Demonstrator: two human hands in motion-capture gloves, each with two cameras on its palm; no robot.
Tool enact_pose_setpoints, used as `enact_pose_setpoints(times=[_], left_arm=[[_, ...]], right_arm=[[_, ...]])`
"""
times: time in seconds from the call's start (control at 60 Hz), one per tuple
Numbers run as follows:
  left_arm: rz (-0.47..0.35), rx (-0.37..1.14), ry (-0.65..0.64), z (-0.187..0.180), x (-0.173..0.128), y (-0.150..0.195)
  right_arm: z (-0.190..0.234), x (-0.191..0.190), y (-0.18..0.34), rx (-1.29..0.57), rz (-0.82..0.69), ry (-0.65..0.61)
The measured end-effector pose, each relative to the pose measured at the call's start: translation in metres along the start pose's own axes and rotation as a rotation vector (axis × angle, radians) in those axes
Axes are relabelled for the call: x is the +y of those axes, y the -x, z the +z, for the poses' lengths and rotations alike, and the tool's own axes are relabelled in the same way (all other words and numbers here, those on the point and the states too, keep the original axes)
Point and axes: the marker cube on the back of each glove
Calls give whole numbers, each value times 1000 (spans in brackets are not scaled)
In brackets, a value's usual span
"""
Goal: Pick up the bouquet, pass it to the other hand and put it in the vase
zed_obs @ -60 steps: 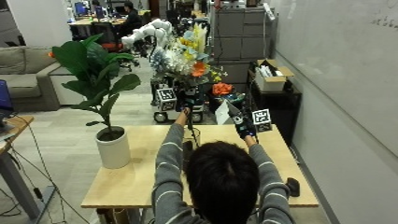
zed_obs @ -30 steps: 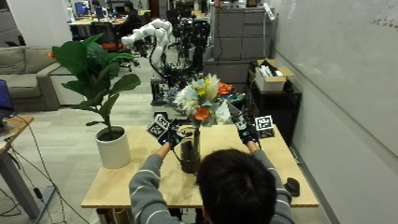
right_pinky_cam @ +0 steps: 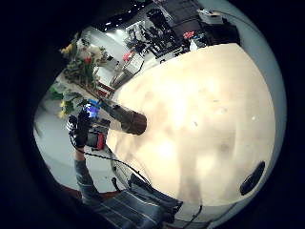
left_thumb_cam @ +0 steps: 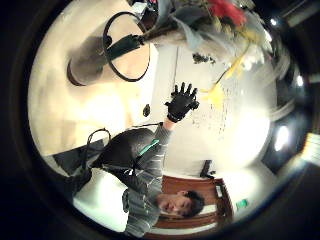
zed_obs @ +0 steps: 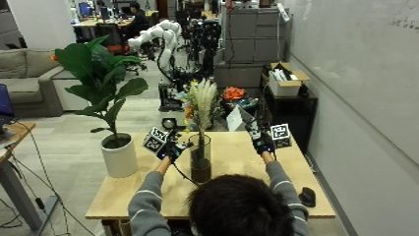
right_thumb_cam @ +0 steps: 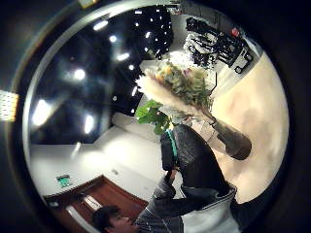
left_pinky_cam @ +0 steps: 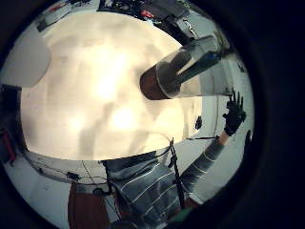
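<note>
The bouquet (zed_obs: 201, 101), with pale plumes and orange and yellow flowers, stands upright in the tall glass vase (zed_obs: 199, 158) on the wooden table (zed_obs: 288, 172). Its green stems reach down inside the vase (left_pinky_cam: 186, 71). My left hand (zed_obs: 171, 150) hovers just left of the vase, fingers relaxed and holding nothing. My right hand (zed_obs: 264, 142) is raised over the table to the vase's right, apart from it. Its fingers are spread wide in the left palm views (left_thumb_cam: 182, 102). From the right palm, the bouquet (right_thumb_cam: 180, 87) rises above the vase (right_thumb_cam: 233, 141).
A leafy plant in a white pot (zed_obs: 121, 156) stands at the table's left edge. A black mouse (zed_obs: 306, 196) lies near the front right corner. A black cable runs across the table by the vase. Shelves and boxes stand beyond the far edge.
The bouquet came down from high above the table into the vase. My left hand let go of the stems and drew back to the left. My right hand stayed raised.
</note>
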Motion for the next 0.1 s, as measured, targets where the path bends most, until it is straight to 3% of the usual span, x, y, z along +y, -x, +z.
enact_pose_setpoints(times=[0.017, 0.05, 0.1], left_arm=[[-7, 7, -7, 1, 2, -3], [-100, -21, -76, 0, 3, -2], [-83, -15, -122, -3, 3, 2]], right_arm=[[2, 3, 7, -50, -45, 25], [3, 2, 6, -26, -86, 15], [2, -5, -8, 74, -82, -30]])
